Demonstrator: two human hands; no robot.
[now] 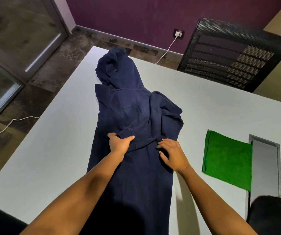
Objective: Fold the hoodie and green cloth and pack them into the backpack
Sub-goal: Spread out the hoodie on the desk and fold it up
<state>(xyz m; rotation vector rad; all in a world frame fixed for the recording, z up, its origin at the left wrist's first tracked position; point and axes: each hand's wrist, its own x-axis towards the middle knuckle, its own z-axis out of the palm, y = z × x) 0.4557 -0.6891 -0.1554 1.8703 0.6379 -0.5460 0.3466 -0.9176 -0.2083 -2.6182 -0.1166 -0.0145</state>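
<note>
Hoodie (136, 112): navy, lies flat on the white surface (51, 141); long axis runs from the near edge to the far edge, hood pointing away from the person, hem toward them.
Sleeves: both folded inward across the chest; the cuff of one lies across the middle.
Cloth (228, 158): green, folded to a flat rectangle, on the surface well to the right of the hoodie, apart from it.
Backpack: a dark shape at the near right corner, beyond the cloth, may be it; I cannot tell.
Left hand (119, 143): on the hoodie's middle, thumb and fingers curled round the folded sleeve's cuff, gripping it.
Right hand (173, 155): palm down on the hoodie's right half, fingers spread and straight, pressing the fabric flat.
Chair (229, 55): black mesh, behind the hoodie's far right.
</note>
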